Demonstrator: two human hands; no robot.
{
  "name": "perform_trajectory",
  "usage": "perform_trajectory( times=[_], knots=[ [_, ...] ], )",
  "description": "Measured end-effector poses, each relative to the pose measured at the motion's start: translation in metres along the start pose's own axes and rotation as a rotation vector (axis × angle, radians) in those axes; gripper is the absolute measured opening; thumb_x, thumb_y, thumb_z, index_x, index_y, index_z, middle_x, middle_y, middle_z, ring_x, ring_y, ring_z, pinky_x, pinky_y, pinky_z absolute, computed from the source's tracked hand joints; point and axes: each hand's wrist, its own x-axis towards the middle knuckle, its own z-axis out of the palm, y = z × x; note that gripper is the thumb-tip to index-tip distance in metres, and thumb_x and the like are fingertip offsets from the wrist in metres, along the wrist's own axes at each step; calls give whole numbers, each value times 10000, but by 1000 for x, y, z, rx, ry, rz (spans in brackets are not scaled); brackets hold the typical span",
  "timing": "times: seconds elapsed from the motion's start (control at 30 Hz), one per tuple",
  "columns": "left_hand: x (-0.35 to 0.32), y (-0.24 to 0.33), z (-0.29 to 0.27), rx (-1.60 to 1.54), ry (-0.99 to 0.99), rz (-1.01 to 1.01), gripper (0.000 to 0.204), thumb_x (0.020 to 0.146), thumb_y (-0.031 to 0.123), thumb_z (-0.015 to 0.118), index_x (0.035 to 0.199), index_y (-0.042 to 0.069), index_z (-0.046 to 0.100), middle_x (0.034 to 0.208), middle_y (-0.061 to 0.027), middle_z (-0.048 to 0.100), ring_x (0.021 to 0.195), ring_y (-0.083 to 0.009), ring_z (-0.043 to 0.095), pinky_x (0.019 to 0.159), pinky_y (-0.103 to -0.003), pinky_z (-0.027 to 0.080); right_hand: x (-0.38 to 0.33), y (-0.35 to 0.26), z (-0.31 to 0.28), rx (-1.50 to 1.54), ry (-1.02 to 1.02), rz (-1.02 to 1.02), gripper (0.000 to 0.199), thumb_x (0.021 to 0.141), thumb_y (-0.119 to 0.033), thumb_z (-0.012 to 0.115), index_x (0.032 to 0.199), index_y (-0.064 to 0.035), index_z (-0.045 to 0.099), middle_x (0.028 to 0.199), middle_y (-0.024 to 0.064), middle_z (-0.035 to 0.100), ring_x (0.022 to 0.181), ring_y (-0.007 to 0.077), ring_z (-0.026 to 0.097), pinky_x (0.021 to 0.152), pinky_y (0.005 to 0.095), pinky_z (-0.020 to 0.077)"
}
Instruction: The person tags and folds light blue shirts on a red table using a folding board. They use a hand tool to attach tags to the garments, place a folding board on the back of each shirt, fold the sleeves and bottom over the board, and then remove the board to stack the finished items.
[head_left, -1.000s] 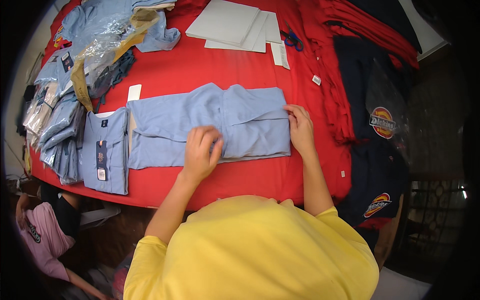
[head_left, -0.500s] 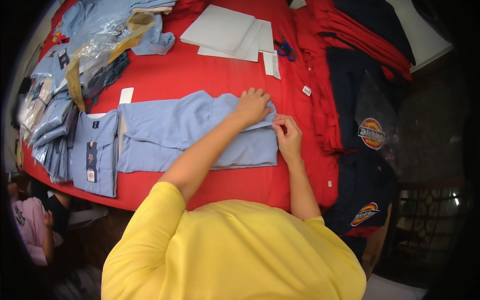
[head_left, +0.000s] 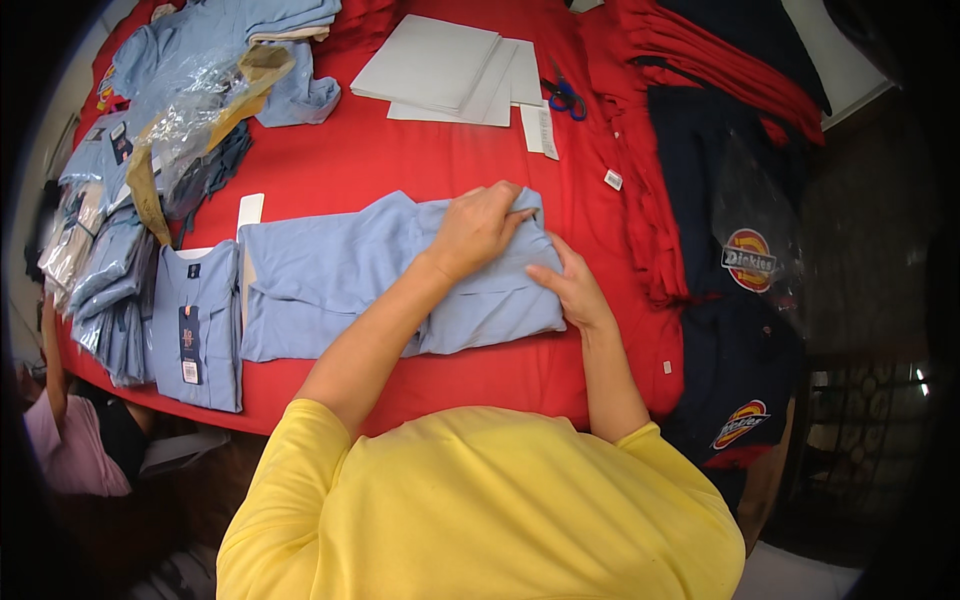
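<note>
Blue garment (head_left: 365, 275), right grip (head_left: 580, 292) perhaps widened

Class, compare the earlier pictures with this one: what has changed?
The left hand has moved right, from the middle of the long blue garment to its far right corner. The right hand remains at its right end, thumb now over the cloth. The tagged shirt, white sheets and scissors stayed put.

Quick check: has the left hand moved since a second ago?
Yes: judged against the white sheets, the left hand has moved right and closer to them, reaching the right end of the blue garment.
</note>
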Motion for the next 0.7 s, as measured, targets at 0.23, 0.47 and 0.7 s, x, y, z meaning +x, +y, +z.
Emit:
perform_trajectory(
  times=[0.23,0.47,0.7],
  knots=[
    [1,-1,0,-26,-94,-36,299,797,167,740,950,18,530,748,-159,623,705,-347,629,604,-399,501,-36,10,-1,-257,45,234,449,883,-200,670,1235,46,536,1109,109,629,997,166,580,868,304,458],
    [5,2,8,-77,-226,-168,355,844,286,704,1010,36,515,803,-165,643,760,-361,633,636,-408,504,-16,20,-11,49,241,10,345,899,-97,643,1201,41,548,1054,78,641,962,109,592,838,251,470],
    [14,1,2,-136,-395,101,488,795,198,640,1264,116,534,1242,-127,589,1222,-320,481,1111,-525,257,-3,14,-4,-232,247,-24,360,890,-69,583,1230,45,543,1133,108,627,1064,167,571,923,300,433]
  ],
)
